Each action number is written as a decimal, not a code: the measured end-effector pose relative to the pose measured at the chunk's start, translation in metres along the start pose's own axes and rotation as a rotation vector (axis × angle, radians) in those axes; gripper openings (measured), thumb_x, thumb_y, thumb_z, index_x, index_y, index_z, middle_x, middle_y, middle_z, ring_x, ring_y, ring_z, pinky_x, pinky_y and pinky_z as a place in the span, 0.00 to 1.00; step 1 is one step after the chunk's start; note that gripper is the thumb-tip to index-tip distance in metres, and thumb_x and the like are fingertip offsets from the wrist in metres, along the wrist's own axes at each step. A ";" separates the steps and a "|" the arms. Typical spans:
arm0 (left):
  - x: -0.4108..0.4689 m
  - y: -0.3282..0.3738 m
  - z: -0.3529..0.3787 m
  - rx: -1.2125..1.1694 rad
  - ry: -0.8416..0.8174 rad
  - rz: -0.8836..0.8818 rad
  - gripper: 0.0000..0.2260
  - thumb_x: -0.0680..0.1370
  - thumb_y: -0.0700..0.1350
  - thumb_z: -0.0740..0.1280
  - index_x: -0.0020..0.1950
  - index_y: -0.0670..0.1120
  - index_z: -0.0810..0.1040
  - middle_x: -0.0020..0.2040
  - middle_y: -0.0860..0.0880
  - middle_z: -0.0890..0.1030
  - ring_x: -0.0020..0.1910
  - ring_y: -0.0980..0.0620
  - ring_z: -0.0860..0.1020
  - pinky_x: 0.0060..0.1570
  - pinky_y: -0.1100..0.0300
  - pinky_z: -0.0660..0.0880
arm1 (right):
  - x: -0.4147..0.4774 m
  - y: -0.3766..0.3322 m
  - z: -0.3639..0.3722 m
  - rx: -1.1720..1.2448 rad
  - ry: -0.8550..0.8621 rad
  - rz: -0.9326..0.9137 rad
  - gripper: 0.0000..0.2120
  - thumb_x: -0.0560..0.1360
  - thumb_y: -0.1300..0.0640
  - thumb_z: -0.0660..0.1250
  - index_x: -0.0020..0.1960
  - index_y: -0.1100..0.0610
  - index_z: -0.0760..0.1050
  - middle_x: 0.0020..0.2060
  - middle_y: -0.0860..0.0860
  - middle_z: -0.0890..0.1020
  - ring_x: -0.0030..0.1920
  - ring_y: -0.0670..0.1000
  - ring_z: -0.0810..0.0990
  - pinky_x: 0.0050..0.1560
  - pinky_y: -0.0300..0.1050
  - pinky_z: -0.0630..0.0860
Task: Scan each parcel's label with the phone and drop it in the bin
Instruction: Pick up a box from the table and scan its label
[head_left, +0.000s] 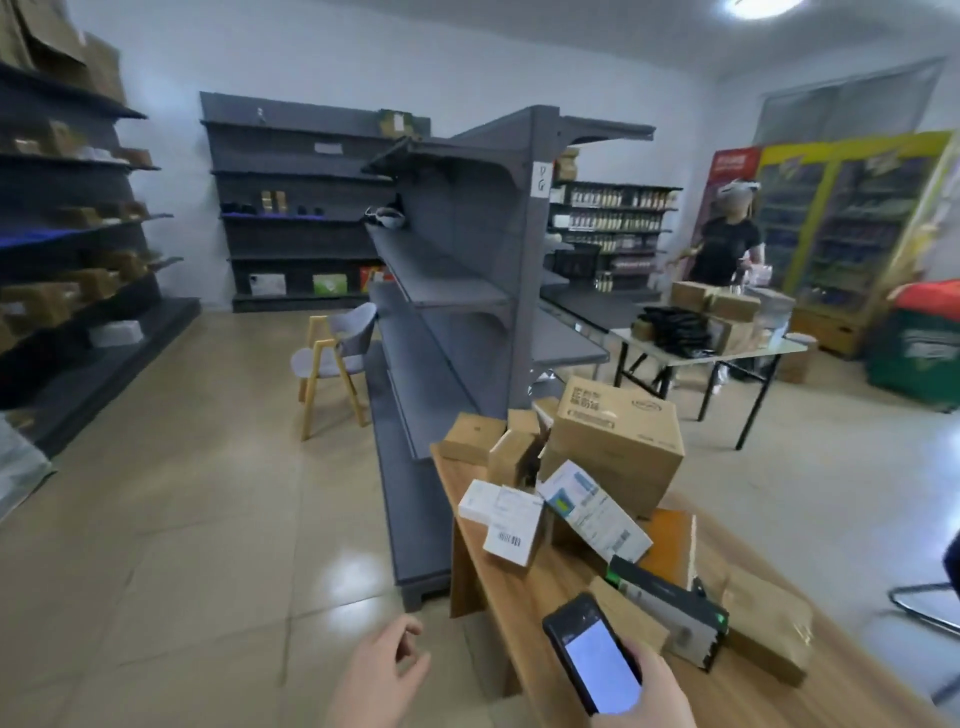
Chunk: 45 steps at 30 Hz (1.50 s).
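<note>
Room: a stockroom with grey shelving (457, 270) is running down the middle, and a wooden table (524, 597) is standing at its end, carrying the parcels.
Parcels: they are lying heaped at the table's far end, the large brown carton (618, 447) at the back, a white box with a barcode label (511, 538) leaning at the front edge, label outward, likely so it can be read.
Nearer parcels: a dark long box (670, 608) and a brown wrapped packet (763, 623) are lying just beside the phone.
Phone: the phone (592, 654) is being held screen-up and lit, tilted toward the person's eyes, apparently ready for scanning.
Right hand: the right hand (649, 691) is wrapping its fingers round the phone's lower edge.
Left hand: the left hand (379, 670) is hanging over the floor beside the table, fingers loosely curled, holding nothing.
Bin: none is showing clearly here.
</note>
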<state>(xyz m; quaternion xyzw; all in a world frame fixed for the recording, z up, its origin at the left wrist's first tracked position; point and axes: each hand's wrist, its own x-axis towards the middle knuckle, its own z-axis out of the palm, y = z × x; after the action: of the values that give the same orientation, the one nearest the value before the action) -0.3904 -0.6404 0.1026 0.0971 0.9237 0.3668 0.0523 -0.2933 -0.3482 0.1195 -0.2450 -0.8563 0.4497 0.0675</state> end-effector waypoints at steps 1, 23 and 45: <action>0.021 0.001 -0.002 -0.015 -0.014 0.028 0.10 0.73 0.47 0.72 0.49 0.56 0.73 0.42 0.56 0.77 0.42 0.60 0.76 0.46 0.74 0.69 | 0.007 -0.014 -0.005 0.003 -0.011 0.047 0.24 0.76 0.51 0.69 0.68 0.54 0.66 0.68 0.51 0.72 0.68 0.49 0.70 0.70 0.42 0.64; 0.368 0.184 0.069 -0.092 -0.153 0.340 0.15 0.78 0.56 0.66 0.63 0.57 0.71 0.50 0.60 0.76 0.48 0.62 0.75 0.45 0.64 0.73 | 0.264 -0.050 -0.126 0.101 0.248 0.337 0.40 0.56 0.58 0.79 0.66 0.55 0.69 0.53 0.47 0.76 0.52 0.49 0.75 0.50 0.44 0.73; 0.606 0.256 0.179 -0.043 -0.485 0.273 0.43 0.65 0.71 0.67 0.74 0.64 0.51 0.68 0.45 0.66 0.63 0.45 0.72 0.60 0.51 0.72 | 0.521 -0.050 -0.146 -0.003 0.100 0.600 0.47 0.54 0.62 0.78 0.71 0.55 0.66 0.59 0.52 0.71 0.60 0.53 0.71 0.54 0.46 0.75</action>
<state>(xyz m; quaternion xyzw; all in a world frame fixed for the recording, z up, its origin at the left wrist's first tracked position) -0.9154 -0.2064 0.1338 0.3042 0.8546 0.3561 0.2241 -0.7160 -0.0141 0.1904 -0.5089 -0.7420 0.4356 -0.0266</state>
